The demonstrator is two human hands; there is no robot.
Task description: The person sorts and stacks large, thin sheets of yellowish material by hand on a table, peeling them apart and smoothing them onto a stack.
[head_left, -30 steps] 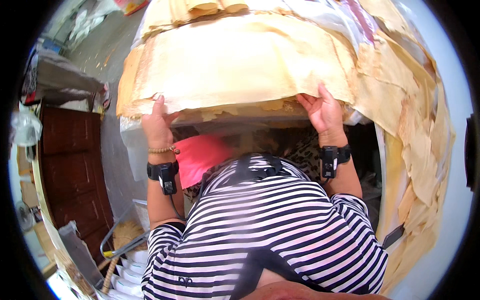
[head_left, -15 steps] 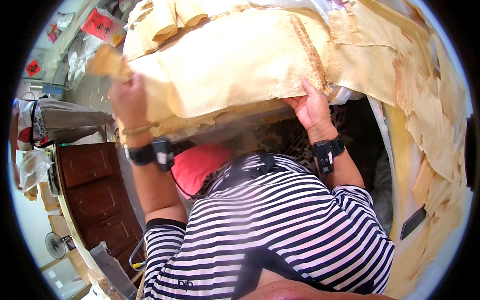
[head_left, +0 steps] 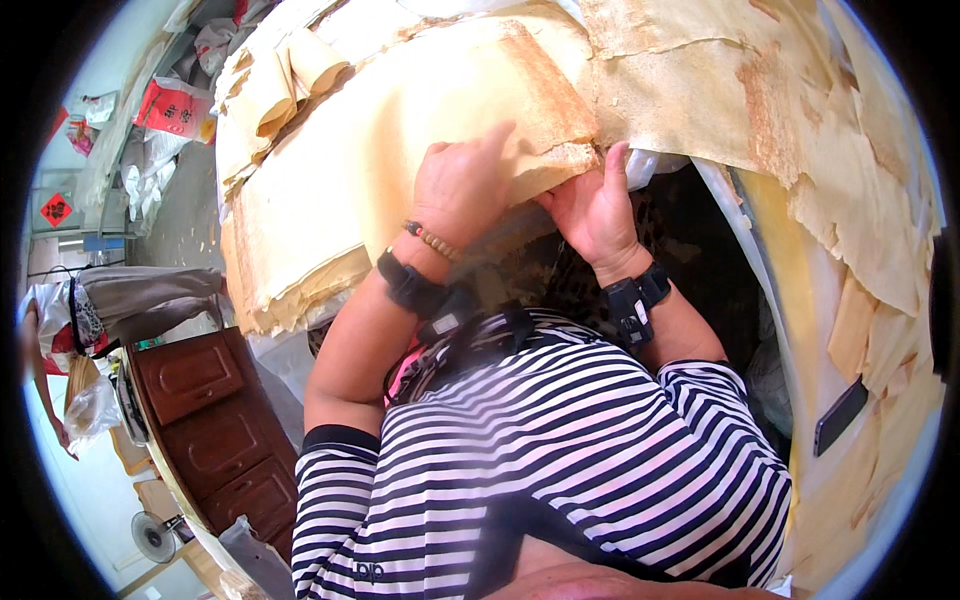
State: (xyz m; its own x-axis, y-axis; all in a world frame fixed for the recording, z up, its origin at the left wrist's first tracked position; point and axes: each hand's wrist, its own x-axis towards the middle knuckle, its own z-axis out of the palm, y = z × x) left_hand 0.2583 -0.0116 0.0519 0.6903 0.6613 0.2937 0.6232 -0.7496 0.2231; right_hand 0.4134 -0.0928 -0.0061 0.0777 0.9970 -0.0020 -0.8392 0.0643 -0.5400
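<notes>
A thin pale-yellow sheet (head_left: pixel 400 130), like tofu skin, lies on top of a stack of similar sheets (head_left: pixel 300 285). One end of it carries a rough brown strip (head_left: pixel 545 85). At the near corner by this strip, my right hand (head_left: pixel 595 215) grips the edge, thumb up against it and fingers partly hidden below. My left hand (head_left: pixel 465 185) is over the sheet just left of that corner, back upward. One finger stretches toward the brown strip; the others are partly hidden, and nothing shows in that hand.
Rolled sheets (head_left: pixel 290 80) rest at the far left of the stack. More ragged sheets (head_left: pixel 690 110) drape along the right, where a dark phone (head_left: pixel 840 415) lies. A brown drawer cabinet (head_left: pixel 215 420) stands at left. Beyond it are a person's trousers (head_left: pixel 150 305) and a fan (head_left: pixel 155 535).
My left hand has swung from the far left to the sheet's brown-striped corner; the small yellow piece it held no longer shows. My right hand still holds the edge, slightly farther left.
</notes>
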